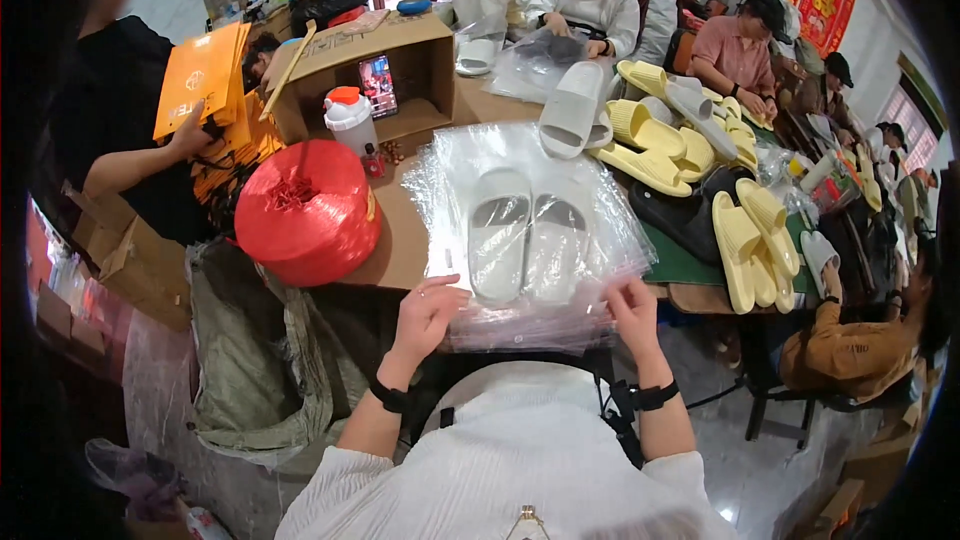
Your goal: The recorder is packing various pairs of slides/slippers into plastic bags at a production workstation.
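A pair of pale grey slippers (497,265) lies side by side inside a clear plastic zip bag (542,323), toes pointing away from me. This bag rests on a stack of clear plastic bags (440,165) at the table's near edge. My left hand (428,318) has its fingers bent at the bag's near left corner, pinching the edge. At the near right corner my right hand (632,314) closes thumb and fingers on the bag's edge. The bag's near edge stretches between both hands and hangs slightly past the table.
Left of the stack stand a big red twine roll (308,215), a white bottle (349,120) and a cardboard box (420,50) with a phone (378,87). Yellow slippers (650,145) pile up at right. A person holds orange bags (200,80) at left; other people sit across and right.
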{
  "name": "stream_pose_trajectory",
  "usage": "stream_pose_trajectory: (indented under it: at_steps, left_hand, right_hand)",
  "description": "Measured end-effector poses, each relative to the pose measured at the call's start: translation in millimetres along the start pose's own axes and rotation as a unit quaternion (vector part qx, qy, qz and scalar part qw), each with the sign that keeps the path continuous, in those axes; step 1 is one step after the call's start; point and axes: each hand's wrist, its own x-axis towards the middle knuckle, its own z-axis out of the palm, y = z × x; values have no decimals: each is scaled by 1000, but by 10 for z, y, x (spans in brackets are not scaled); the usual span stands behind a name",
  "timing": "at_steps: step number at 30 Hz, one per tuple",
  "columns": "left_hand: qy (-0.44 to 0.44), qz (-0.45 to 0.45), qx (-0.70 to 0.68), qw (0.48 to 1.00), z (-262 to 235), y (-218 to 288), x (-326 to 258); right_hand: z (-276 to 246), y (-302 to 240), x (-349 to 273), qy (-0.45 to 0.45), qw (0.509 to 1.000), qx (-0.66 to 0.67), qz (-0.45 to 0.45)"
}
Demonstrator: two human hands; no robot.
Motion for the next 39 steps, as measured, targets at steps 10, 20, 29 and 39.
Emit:
stream_pose_trajectory:
  at_steps: [10, 20, 29, 39]
  left_hand:
    - [42, -218, -2, 975, 331, -309, 321]
    - [138, -178, 69, 972, 425, -389, 321]
    - [-16, -292, -18, 956, 423, -166, 542]
    - [47, -297, -162, 940, 617, -234, 399]
  right_hand:
    - [39, 313, 451, 142, 976, -160, 22]
    - [381, -73, 431, 136, 878, -417, -190]
    - [489, 76, 393, 99, 922, -371, 44]
    - [424, 59, 351, 82, 947, -304, 67]
